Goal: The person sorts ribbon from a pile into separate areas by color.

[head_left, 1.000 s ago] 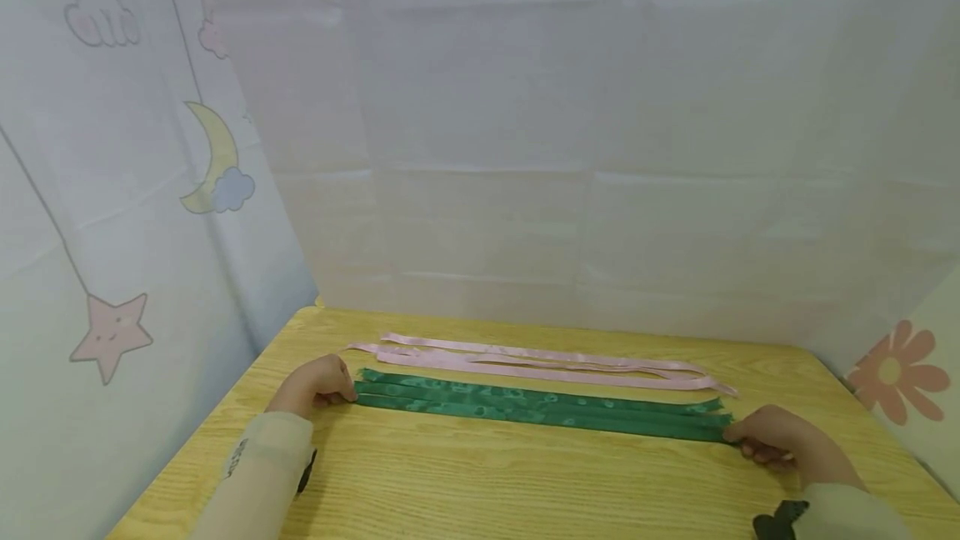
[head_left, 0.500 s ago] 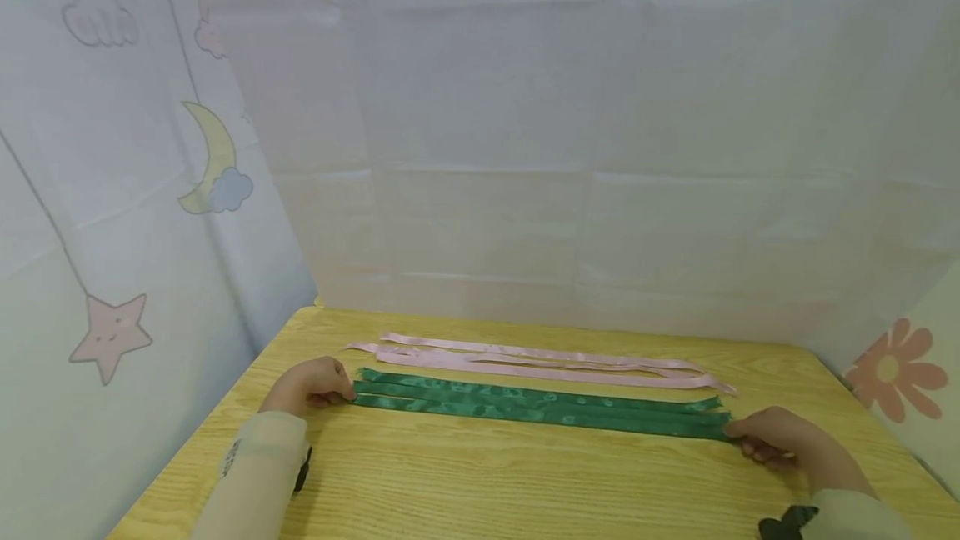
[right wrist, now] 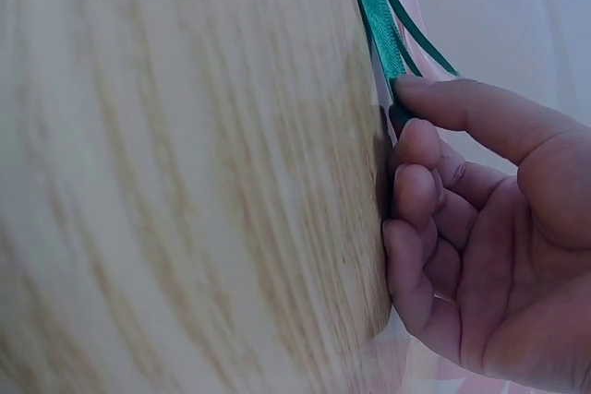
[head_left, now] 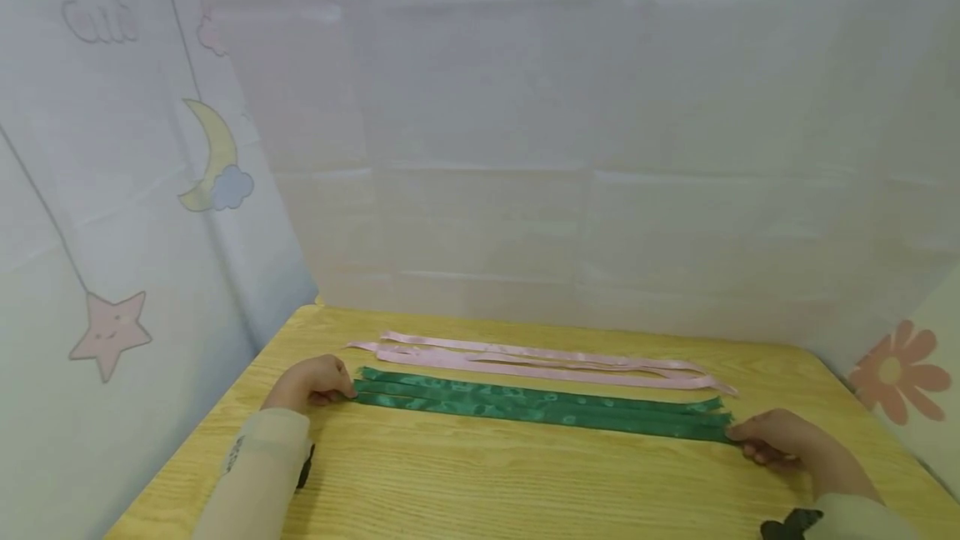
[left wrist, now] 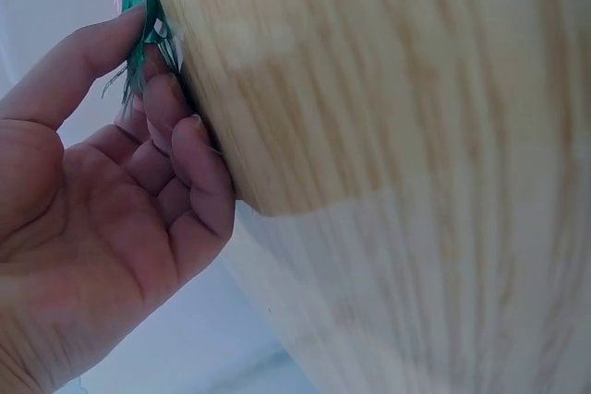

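Observation:
Green satin ribbons (head_left: 525,407) lie side by side across the table, stretched out straight from left to right. My left hand (head_left: 318,379) pinches the left end of the nearest one between thumb and forefinger. Frayed green threads (left wrist: 134,76) stick out past those fingers in the left wrist view. At the opposite end, my right hand (head_left: 776,437) pinches the green ribbon (right wrist: 374,2) between thumb and forefinger, the other fingers curled by the table edge in the right wrist view. Just behind the green row lie several pink ribbon lengths (head_left: 510,369), loosely parallel and touched by neither hand.
The wood-grain table (head_left: 480,482) extends in front of the ribbons. A pale cloth backdrop (head_left: 480,148) rises directly behind it, and a printed cloth with a moon (head_left: 217,144) and a star (head_left: 111,332) hangs at the left.
The right wrist has shifted very slightly to the right and down. Both hands keep their pinch on the green ribbon, and the pink ribbons lie as before.

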The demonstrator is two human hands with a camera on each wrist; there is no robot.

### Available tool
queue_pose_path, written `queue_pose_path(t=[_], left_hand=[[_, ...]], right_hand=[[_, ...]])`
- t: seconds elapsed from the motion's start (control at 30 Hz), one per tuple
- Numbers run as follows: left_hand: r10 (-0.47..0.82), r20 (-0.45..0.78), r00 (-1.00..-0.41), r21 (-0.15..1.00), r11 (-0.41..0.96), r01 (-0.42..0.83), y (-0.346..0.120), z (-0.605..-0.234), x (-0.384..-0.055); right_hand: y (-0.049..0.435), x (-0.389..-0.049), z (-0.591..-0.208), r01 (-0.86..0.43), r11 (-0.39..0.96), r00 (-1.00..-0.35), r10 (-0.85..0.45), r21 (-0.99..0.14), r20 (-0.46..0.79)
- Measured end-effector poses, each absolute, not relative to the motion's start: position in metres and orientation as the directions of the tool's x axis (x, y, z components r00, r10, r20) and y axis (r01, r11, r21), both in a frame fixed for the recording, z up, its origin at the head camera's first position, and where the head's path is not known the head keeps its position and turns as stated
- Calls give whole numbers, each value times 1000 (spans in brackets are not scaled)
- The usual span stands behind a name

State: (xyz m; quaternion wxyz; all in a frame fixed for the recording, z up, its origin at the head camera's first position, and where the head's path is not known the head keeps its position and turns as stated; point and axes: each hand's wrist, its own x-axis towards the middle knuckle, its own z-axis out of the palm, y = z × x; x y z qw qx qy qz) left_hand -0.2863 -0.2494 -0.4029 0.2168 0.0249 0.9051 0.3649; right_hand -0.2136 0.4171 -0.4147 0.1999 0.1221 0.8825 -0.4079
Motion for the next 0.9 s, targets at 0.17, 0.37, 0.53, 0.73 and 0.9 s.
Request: queue_pose_path(t=[0.17,0.37,0.53,0.73,0.9], left_hand=[[145,-361,-921,642,755,-133,-244,-404,-285],[125,-354,-927,649,746,-148,-244,-406,-285],[115,-350,-930,646,748,-151,-244,-407,-285],[120,-343,-932,666,731,-151,-244,-406,-281],[147,-382,-912,743,636,-208,-256,-407,-283]], right_hand=[[416,-214,-416,378,637,-891,54,-672,-450],[417,-215,-418,362,634,-894,29,-683,-447],[416,-215,-419,359,626,-895,21,-693,-445],[416,-214,-421,355,623,-898,19,-697,-440],[431,-215,-421,311,590,-909,-43,-745,-414]])
